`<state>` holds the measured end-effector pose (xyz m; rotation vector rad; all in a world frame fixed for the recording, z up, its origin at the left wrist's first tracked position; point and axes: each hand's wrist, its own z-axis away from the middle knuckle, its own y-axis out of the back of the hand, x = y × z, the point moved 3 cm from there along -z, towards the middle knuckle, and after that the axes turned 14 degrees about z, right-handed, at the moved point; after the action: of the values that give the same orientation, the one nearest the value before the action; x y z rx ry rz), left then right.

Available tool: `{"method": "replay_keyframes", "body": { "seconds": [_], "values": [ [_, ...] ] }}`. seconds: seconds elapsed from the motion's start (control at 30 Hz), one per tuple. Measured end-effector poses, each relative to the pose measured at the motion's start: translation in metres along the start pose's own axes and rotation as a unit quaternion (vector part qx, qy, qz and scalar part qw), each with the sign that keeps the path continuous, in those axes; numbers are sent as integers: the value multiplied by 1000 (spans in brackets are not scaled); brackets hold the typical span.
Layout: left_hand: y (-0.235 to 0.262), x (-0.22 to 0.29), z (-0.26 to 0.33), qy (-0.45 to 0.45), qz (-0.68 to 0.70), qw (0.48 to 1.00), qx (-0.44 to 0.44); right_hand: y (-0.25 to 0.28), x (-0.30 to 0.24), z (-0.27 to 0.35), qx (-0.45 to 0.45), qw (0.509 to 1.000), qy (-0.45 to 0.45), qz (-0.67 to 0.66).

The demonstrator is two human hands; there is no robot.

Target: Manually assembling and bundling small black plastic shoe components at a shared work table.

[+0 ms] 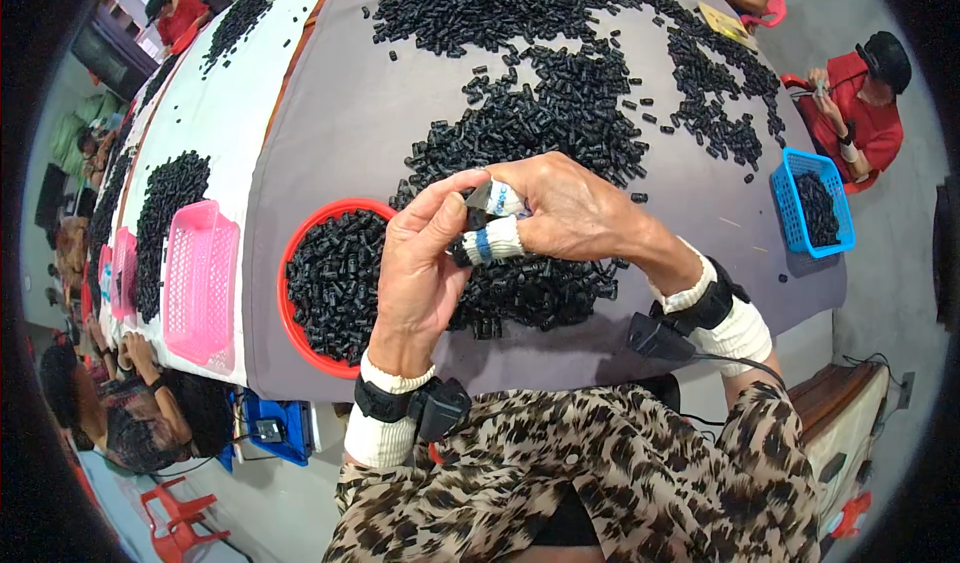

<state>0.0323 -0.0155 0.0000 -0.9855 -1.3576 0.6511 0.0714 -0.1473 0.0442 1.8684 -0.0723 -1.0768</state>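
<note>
In front of me my two hands meet over the near edge of the pile. Thumb and fingers of my left hand point(420, 263) close on a small black cylindrical piece point(478, 206), which the fingers partly hide. My right hand point(580, 206) comes in from the right, its thumb and forefinger bent against the same piece. White knitted covers with blue marks wrap those two fingers. Below and behind the hands lies a big heap of like black pieces point(540, 113). Beside my left hand a red round basin point(287, 298) is full of them.
A grey cloth covers the table point(320, 133). On the left stands a pink basket point(200, 283); at the right edge, a blue basket point(838, 241) holds black pieces. A co-worker in red point(868, 118) sits at the right, others along the left. A cable runs from my right wristband.
</note>
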Motion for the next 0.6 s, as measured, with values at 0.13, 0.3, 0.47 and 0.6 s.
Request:
{"method": "replay_keyframes", "body": {
  "seconds": [0.13, 0.3, 0.47, 0.6],
  "values": [
    [2, -1, 0, -1, 18, 1000, 3, -1, 0, 0, 4, 1000, 2, 19],
    [3, -2, 0, 5, 5, 1000, 6, -2, 1, 1, -3, 1000, -7, 27],
    [-2, -2, -1, 3, 40, 999, 12, 2, -4, 1, -4, 999, -19, -27],
    [-3, -2, 0, -5, 71, 997, 13, 2, -1, 1, 16, 997, -53, -55]
  ]
}}
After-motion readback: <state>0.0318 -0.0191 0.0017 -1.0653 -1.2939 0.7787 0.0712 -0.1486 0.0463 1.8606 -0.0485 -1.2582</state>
